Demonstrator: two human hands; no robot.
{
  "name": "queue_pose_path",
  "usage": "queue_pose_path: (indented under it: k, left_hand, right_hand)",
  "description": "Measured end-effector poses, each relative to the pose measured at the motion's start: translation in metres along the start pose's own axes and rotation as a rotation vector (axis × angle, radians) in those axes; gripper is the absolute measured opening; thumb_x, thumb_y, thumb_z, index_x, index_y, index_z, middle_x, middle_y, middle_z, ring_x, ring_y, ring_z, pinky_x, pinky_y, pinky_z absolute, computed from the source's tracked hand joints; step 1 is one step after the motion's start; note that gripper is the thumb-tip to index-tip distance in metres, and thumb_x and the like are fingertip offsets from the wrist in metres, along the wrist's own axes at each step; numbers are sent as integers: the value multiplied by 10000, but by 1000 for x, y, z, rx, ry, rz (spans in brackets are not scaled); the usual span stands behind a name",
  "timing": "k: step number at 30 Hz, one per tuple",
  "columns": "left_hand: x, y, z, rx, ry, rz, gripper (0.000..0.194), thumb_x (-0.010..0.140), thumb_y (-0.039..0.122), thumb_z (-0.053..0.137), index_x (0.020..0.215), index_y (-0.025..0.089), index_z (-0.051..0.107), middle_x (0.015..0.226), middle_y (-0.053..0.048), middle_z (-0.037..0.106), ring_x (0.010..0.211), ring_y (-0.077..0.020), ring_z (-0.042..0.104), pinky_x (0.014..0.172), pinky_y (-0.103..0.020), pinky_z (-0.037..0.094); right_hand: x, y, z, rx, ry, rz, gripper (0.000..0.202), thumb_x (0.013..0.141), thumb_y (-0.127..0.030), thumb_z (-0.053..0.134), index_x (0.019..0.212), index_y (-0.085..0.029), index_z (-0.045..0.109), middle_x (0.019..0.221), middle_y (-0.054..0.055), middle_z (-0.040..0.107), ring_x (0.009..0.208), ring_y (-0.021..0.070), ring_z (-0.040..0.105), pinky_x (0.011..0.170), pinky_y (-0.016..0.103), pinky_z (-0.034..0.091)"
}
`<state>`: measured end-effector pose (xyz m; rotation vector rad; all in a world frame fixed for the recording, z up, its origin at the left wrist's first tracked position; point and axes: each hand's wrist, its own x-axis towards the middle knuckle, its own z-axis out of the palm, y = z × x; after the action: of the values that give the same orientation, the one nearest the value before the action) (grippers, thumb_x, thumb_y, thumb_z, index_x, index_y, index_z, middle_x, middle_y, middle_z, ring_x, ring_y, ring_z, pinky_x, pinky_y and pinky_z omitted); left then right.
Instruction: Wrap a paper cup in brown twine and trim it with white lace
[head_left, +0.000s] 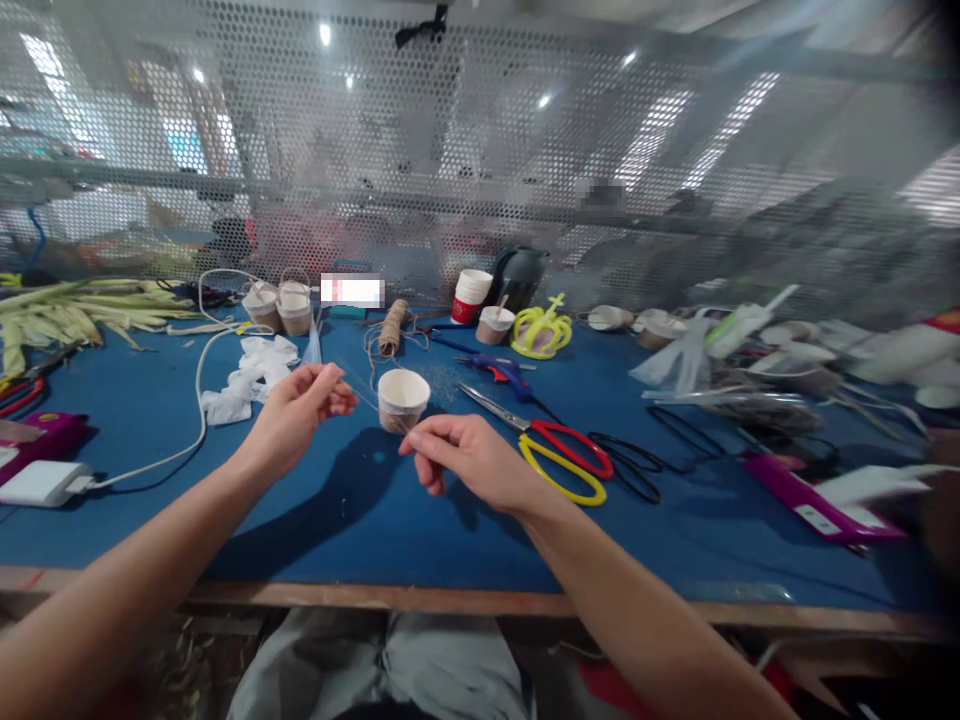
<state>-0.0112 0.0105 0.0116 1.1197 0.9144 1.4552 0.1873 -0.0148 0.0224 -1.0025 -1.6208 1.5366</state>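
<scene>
A small paper cup (403, 400) with a white rim and twine-brown lower side stands upright in front of me. My right hand (457, 455) is closed in a pinch at the cup's lower right; whatever the fingertips hold is too small to name. To the cup's left, my left hand (304, 405) hovers above the table with its fingertips pressed together. A faint thin strand runs between that hand and the cup, but I cannot tell whether the fingers grip it. Scissors (536, 440) with red and yellow handles lie open beside my right hand.
Behind the cup are a twine spool (393, 328), a blue glue gun (499, 372), stacked paper cups (471, 295) and a yellow crown-like piece (541, 330). Crumpled white tissue (251, 380) and a white cable (199, 400) lie left. Purple power strips (817, 500) flank the blue table (337, 540).
</scene>
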Motion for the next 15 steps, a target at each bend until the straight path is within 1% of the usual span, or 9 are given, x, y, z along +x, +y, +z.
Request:
queue_pose_path:
  k: [2,4,5,7,8,9,11,13,15]
  left_hand:
    - [-16,-1,-15,474,-165,-13,411,774,511,528,958,154,618,915,-99,693,886,-230,643,799,-374,491]
    - [-39,-10,-37,948,-442,66,572,755,569,515,1156,165,568,1292,-150,536,1195,-303,481,986,-453,381]
    - [-51,-17,-47,1141,-555,122,692,726,604,525,1245,146,505,1381,-168,430,1269,-334,387,1018,-482,341]
    - [-74,-32,-58,1423,-640,233,919,674,686,506,1338,62,384,1431,-223,289,1323,-383,259,1043,-514,294]
    - [-83,-38,-55,1516,-645,261,945,684,702,471,1351,43,355,1435,-231,259,1330,-387,230,1056,-519,271]
    - [-91,-43,-46,1580,-636,262,916,723,695,419,1356,38,343,1437,-232,238,1333,-385,212,1061,-518,263]
    - [-102,-47,-11,1605,-684,206,872,770,680,347,1358,36,339,1440,-229,218,1330,-391,191,1058,-538,257]
    - [-108,-48,36,1479,-838,198,933,743,702,371,1357,2,319,1438,-246,208,1332,-400,171,1058,-558,238]
    - [-112,-48,81,1161,-1085,335,860,782,642,400,1385,43,272,1452,-209,234,1341,-323,231,1065,-452,303]
  right_hand:
    - [-4,-8,-8,48,68,-68,230,767,-351,616,726,-125,627,517,-34,592,420,58,529,430,184,410]
    - [-7,-16,-17,108,156,-135,232,745,-369,636,737,-137,628,531,-34,599,428,64,534,424,188,407]
    - [-8,-20,-21,132,201,-162,232,735,-374,644,737,-142,629,536,-34,601,430,65,533,417,188,400]
    - [-9,-26,-28,164,283,-207,223,723,-371,655,732,-150,631,538,-36,597,433,64,526,406,187,385]
    - [-10,-28,-30,176,314,-224,218,720,-369,658,731,-152,633,538,-37,593,435,63,521,404,187,380]
    - [-9,-30,-31,187,336,-237,216,719,-367,659,732,-153,633,535,-39,588,435,62,515,402,188,375]
    - [-8,-33,-30,209,361,-256,220,712,-372,662,730,-155,630,525,-45,573,428,60,501,397,188,365]
    - [-5,-35,-28,218,368,-264,233,700,-386,664,724,-158,623,519,-47,561,424,61,492,397,191,361]
    - [-4,-36,-27,189,368,-259,239,700,-396,657,726,-162,615,523,-44,554,434,66,490,404,197,363]
